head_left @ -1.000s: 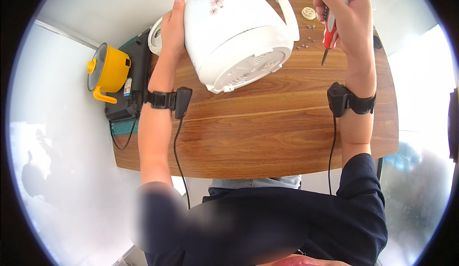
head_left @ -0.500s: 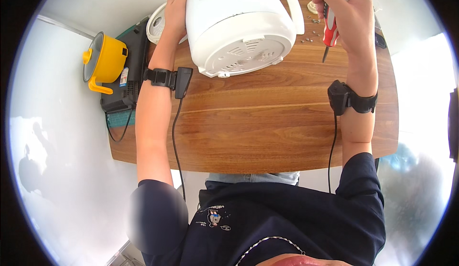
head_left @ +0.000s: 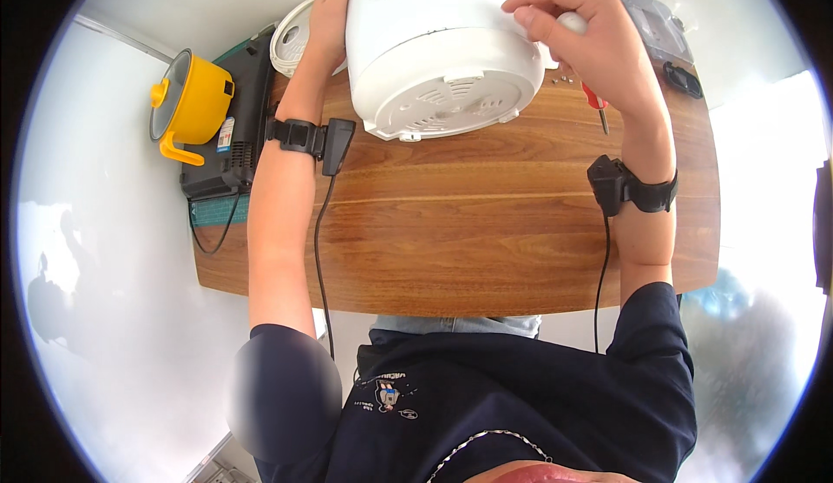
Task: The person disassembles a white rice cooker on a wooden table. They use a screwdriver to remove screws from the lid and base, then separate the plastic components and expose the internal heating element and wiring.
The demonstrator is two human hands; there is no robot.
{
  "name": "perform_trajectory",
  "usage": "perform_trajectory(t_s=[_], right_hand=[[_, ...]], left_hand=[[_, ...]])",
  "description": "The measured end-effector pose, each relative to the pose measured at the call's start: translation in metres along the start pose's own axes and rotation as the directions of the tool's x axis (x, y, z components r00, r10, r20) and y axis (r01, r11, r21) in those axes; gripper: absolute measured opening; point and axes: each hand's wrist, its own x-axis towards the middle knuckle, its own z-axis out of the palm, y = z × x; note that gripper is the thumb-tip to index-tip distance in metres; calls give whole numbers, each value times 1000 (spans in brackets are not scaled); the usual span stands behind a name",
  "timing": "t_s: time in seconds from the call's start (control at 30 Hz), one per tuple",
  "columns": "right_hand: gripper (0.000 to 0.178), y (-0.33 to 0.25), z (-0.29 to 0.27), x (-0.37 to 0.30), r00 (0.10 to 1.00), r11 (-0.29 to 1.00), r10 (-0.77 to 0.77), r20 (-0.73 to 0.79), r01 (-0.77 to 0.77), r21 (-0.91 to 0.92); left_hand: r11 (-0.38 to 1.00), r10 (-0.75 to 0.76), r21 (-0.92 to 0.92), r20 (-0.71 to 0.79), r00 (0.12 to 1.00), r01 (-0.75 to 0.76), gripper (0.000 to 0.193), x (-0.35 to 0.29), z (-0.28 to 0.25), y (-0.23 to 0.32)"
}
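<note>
A white rice cooker (head_left: pixel 442 53) with a pink flower print is tipped so that its vented base faces me. My left hand (head_left: pixel 330 23) presses along its left side, steadying it. At its upper right side is my right hand (head_left: pixel 586 36), fingers bent, with thumb and forefinger close to the cooker's wall. That hand also keeps a screwdriver (head_left: pixel 594 97) with a red and white handle in its palm, the metal tip pointing down toward me. Whether the fingertips touch the cooker or pinch something small cannot be made out. Several small screws (head_left: pixel 566 77) lie on the table beneath the hand.
A round white part (head_left: pixel 290 40) lies behind my left forearm. On the left, a yellow pot (head_left: pixel 204 105) stands on a black appliance (head_left: pixel 230 157) over a green mat (head_left: pixel 219 213). A clear plastic box (head_left: pixel 652 25) and a black object (head_left: pixel 683 80) sit at the far right of the wooden table (head_left: pixel 468 231).
My right hand has moved left to the cooker's side, the screwdriver turning with it, its tip now pointing slightly right. The cooker has shifted slightly right with my left hand still on it.
</note>
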Motion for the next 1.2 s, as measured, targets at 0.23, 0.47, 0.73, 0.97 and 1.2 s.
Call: perform_trajectory(t_s=[0.23,0.47,0.73,0.97,1.2], right_hand=[[22,6,6,3,998,997,-67,8,67,-34],[23,11,8,6,995,995,-99,25,100,-30],[20,9,13,8,996,995,-87,15,86,47],[12,-38,17,-26,839,846,-529,124,532,10],[17,-47,107,-79,505,705,-614,607,697,133]], left_hand=[[994,108,44,-156,982,-103,48,-1,-1,1],[906,409,194,-173,896,-376,46,-52,6,38],[786,579,183,115,807,-590,49,-82,7,49],[793,567,185,125,814,-581,44,-82,0,41],[748,608,182,198,769,-638,43,-78,-6,41]])
